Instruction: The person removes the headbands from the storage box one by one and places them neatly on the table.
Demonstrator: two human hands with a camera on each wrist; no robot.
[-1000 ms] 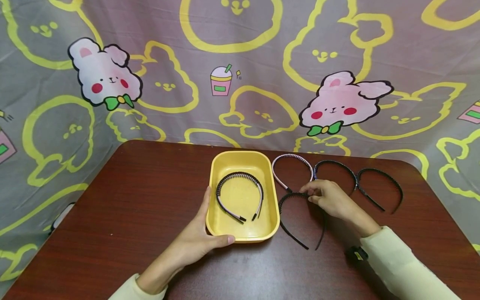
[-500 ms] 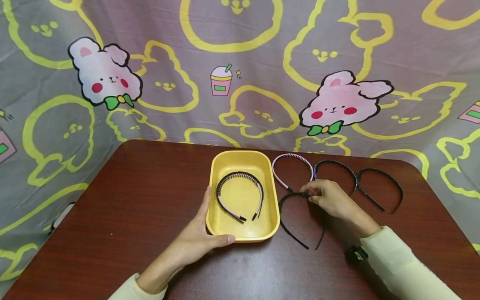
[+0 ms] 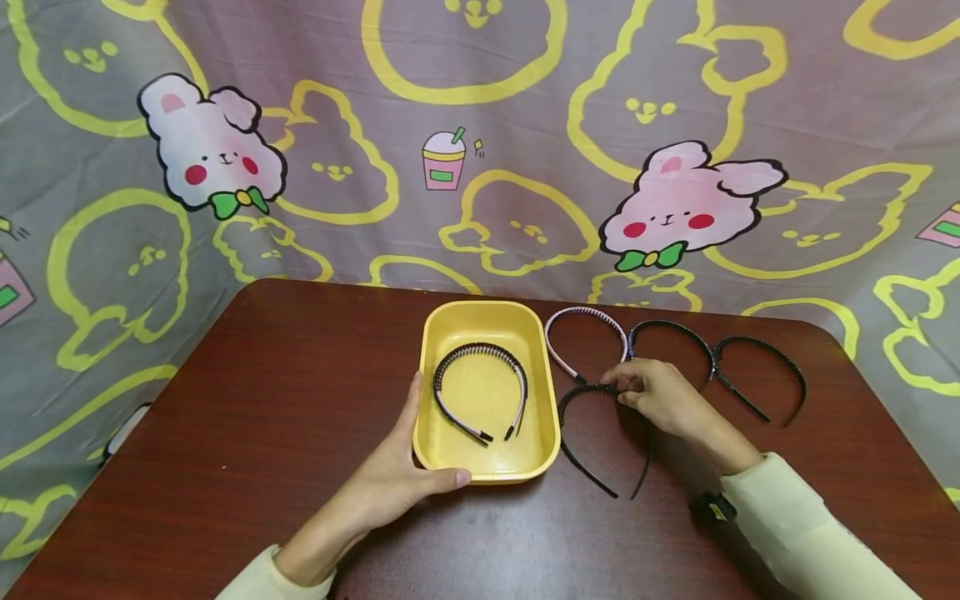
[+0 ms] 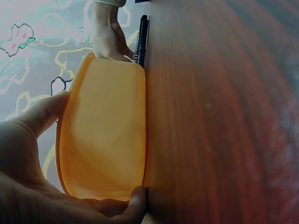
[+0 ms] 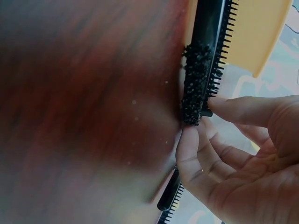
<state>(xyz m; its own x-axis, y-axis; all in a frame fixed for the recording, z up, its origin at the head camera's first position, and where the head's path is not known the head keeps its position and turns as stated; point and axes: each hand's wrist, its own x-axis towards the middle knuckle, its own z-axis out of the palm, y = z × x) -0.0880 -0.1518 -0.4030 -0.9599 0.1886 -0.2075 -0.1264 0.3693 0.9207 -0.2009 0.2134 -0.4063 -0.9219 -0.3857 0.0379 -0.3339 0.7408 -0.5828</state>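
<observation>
My left hand [image 3: 390,471] grips the near left corner of a yellow plastic tub [image 3: 551,408], thumb along the front and fingers up the left wall. The left wrist view shows the tub's outer wall [image 4: 103,126] between thumb and fingers. Inside the tub lie a black headband and a pale pink headband [image 3: 522,392], one over the other. My right hand [image 3: 667,400] pinches the top of a black toothed headband [image 3: 588,479] just right of the tub. Up close, thumb and forefinger hold that headband's bumpy, beaded stretch [image 5: 196,84].
Behind the right hand lie a pale pink headband [image 3: 551,346], a dark bluish headband [image 3: 667,324] and another dark headband [image 3: 801,379], in a row. They rest on a dark red-brown table [image 3: 225,442]. A cartoon-printed curtain [image 3: 517,125] hangs along its back edge.
</observation>
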